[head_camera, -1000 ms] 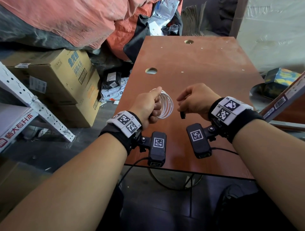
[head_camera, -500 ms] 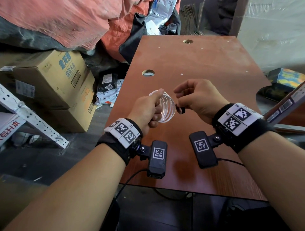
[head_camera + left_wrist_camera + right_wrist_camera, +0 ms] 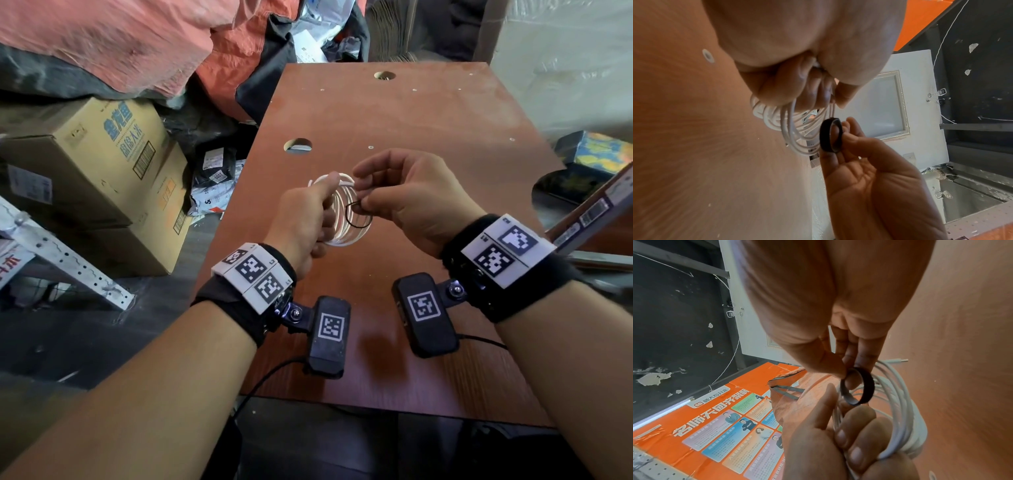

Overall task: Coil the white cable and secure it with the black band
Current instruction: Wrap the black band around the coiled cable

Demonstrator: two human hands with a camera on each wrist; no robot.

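The left hand [image 3: 301, 219] grips the coiled white cable [image 3: 346, 236] above the table [image 3: 428, 113] to keep its loops gathered, while the right hand [image 3: 411, 202] pinches the black band [image 3: 358, 216] open beside them, apparently ready to secure the coil

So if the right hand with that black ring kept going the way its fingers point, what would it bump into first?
Probably the coiled white cable gripped by the left hand; the right hand pinches the black band beside its loops, though depth is unclear.

Cardboard box [image 3: 102, 164]: "金龙鱼". Orange poster [image 3: 719, 426]: "名师天团齐聚师大".
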